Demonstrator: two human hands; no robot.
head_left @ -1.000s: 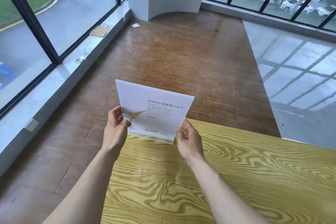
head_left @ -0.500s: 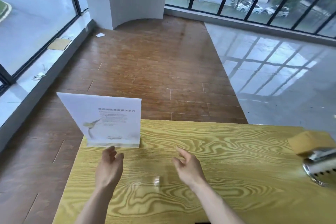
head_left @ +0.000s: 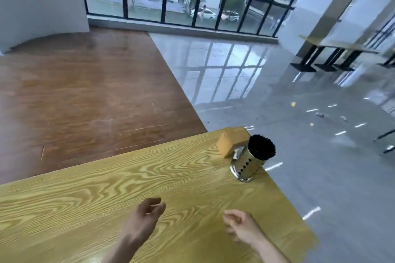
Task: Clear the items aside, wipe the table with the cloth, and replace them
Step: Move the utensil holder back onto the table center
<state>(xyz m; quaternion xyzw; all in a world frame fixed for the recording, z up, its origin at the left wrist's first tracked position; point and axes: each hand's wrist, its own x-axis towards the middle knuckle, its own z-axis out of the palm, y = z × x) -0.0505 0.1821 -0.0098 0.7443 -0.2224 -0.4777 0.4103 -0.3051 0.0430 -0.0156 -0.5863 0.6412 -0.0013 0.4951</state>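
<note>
The yellow wood-grain table (head_left: 106, 194) fills the lower part of the view. At its far right corner stands a perforated metal holder (head_left: 249, 164) full of black sticks, tilted slightly in this wide view. Just behind it sits a tan wooden box (head_left: 229, 142) with white napkins showing. My left hand (head_left: 145, 218) hovers over the table near the front, fingers loosely curled and holding nothing. My right hand (head_left: 240, 227) is beside it to the right, also loosely curled and holding nothing. No cloth and no sign stand are in view.
The table's right edge (head_left: 299, 215) drops to a glossy grey floor (head_left: 299, 102) strewn with small scraps. Brown wood flooring (head_left: 85, 92) lies beyond the far edge. Other tables with black legs (head_left: 324, 57) stand at the far right, by tall windows.
The white sign, held in both hands a second ago, was set down at the table's left and released. My view has swung right, so the sign is out of frame and the holder and box appear.
</note>
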